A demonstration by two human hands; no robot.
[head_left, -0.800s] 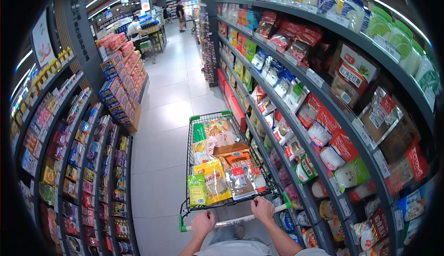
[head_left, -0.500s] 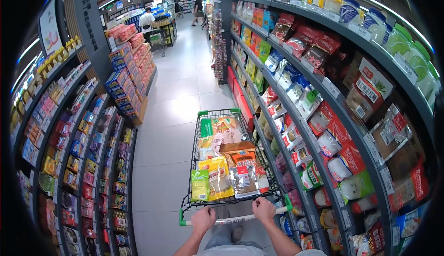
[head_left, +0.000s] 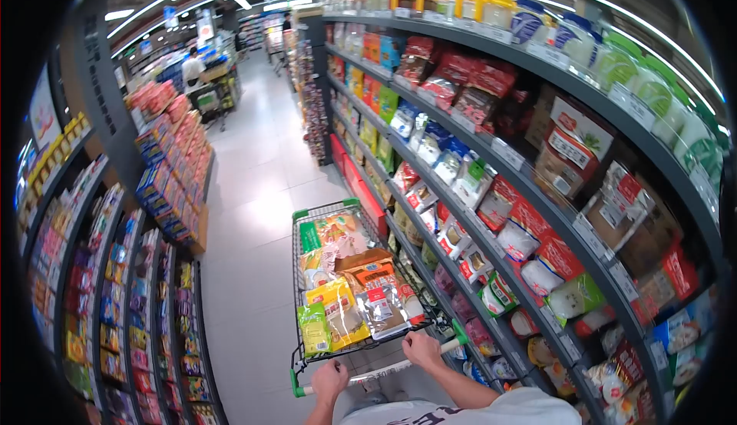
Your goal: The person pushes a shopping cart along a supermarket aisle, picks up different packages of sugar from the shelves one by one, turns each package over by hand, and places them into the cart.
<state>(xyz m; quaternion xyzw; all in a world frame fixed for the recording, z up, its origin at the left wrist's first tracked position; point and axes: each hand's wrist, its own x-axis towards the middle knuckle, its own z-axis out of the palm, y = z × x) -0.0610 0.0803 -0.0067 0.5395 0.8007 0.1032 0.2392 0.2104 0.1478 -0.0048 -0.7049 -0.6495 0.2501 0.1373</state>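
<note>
My left hand (head_left: pixel 328 380) is closed round the left part of the shopping cart's pale handle bar (head_left: pixel 368 377). My right hand (head_left: pixel 423 350) grips the same bar further right, near its green end. Ahead of both hands is the black wire shopping cart (head_left: pixel 295 234) with green corners. Several packets fill its basket: a yellow packet (head_left: pixel 338 314), a small green packet (head_left: pixel 314 328), a silver-fronted bag (head_left: pixel 381 311) and an orange-brown bag (head_left: pixel 375 270). Pinkish and clear bags lie beyond them, partly covered.
A tall shelf (head_left: pixel 491 152) of bagged goods runs close along the cart's right side. Snack shelves (head_left: pixel 127 302) stand to the left, with stacked boxes (head_left: pixel 165 183) beyond. The tiled aisle (head_left: pixel 257 133) leads ahead, where a person in white (head_left: pixel 193 69) stands near another cart (head_left: pixel 207 102).
My view has swung right and tilted, so the aisle and cart appear further left. The handle now slants, its left end lower. Both hands keep their grip.
</note>
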